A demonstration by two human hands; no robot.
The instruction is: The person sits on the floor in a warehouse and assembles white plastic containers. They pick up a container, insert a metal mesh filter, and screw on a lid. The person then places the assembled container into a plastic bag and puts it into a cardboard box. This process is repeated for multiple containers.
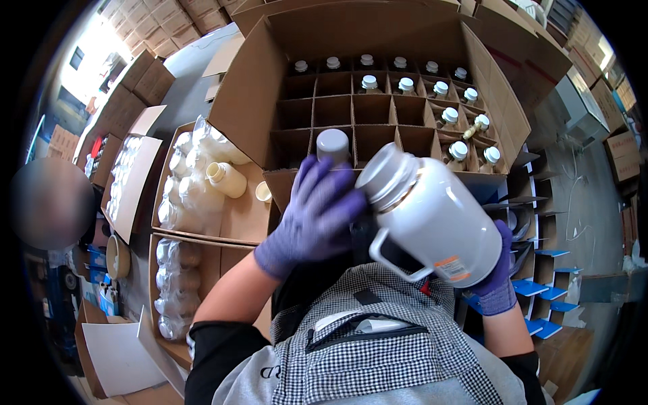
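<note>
My right hand (500,270), in a purple glove, is closed around the base of a large white jug (442,219). The jug is tilted, with its grey neck toward the upper left, its loop handle below and an orange label near its base. My left hand (317,209), also gloved in purple, is blurred beside the neck. Its fingers seem closed on a rounded grey cap (333,143) at their tips; the grip is partly hidden. Just beyond stands an open cardboard box (381,32) with a grid of dividers; several compartments hold bottles with white caps (440,88).
At left, a carton (233,219) holds plastic-wrapped cream containers and a loose cream jar (226,179). Below it, another carton (216,256) holds more wrapped containers. Dividers with blue pieces (530,287) stand at right. Stacked cartons (158,27) line the back.
</note>
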